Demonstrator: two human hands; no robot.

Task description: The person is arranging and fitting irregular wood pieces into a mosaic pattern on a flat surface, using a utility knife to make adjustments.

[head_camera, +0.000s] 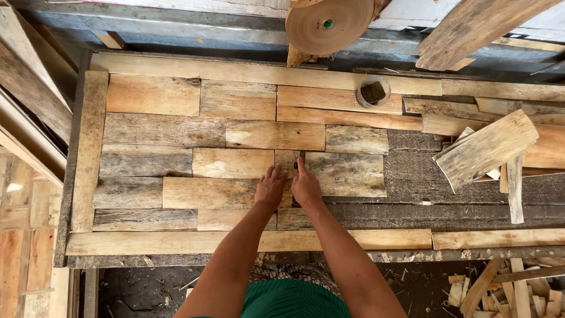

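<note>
A wooden frame (88, 147) on a workbench holds several flat, weathered wood pieces laid edge to edge in rows. My left hand (269, 188) lies flat on a pale piece (212, 192) in the fourth row, fingers pointing away from me. My right hand (305, 186) rests beside it at the seam with a grey-stained piece (350, 174). Its fingers pinch a small dark tool or strip (298, 158) at that seam; what it is cannot be made out. The two hands nearly touch.
A large roll of brown tape (328, 23) hangs above the far edge. A small tape ring (373, 91) lies on the top row. Loose boards (485, 147) are piled at the right on the dark bare backing (447, 200). Offcuts (512, 288) litter the floor.
</note>
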